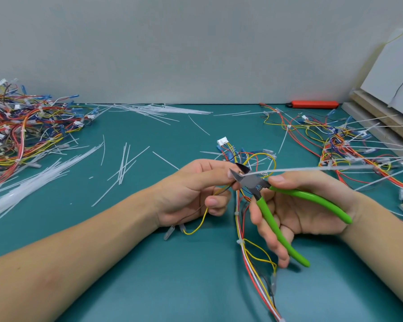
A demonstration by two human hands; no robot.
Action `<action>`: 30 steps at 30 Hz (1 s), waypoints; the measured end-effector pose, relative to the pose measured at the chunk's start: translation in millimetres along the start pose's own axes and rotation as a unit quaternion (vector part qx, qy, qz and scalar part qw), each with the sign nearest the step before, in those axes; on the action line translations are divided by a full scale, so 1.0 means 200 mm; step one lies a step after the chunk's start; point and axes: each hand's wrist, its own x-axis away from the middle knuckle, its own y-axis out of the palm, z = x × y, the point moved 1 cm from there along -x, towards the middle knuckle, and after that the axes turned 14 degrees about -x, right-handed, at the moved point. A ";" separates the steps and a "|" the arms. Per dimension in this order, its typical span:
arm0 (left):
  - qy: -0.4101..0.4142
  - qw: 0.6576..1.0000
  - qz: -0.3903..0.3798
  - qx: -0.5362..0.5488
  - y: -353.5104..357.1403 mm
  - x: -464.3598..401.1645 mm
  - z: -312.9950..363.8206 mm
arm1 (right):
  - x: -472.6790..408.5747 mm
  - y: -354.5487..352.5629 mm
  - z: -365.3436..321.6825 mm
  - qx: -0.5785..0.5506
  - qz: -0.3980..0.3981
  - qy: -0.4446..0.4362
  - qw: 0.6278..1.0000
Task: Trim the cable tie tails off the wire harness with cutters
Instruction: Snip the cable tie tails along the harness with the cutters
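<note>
The left hand [191, 191] is pinching the wire harness [247, 219] between thumb and forefinger right at the tie head, which looks meant to steady the bundle so the blades can be seating flush against it. The right hand [296, 212] is wrapping its fingers round the green handles of the cutters [263, 194], the handles spread and the jaws standing open around the base of the cable tie tail [312, 169]. That tail is running out toward three o'clock, well clear of both hands, probably so it falls away freely once cut. The rest of the harness is trailing down toward six o'clock onto the teal mat [130, 252].

Loose cut tails [123, 163] are lying scattered at ten o'clock, with a harness pile [16, 126] farther out at nine. More harnesses with long tails [358, 145] are waiting at two o'clock. An orange tool [314, 104] is resting against the grey wall [172, 43] at one o'clock.
</note>
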 end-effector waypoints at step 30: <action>-0.002 1.000 -0.001 0.019 -0.01 -0.01 0.00 | 0.00 -0.02 0.01 0.007 -0.028 -0.004 1.000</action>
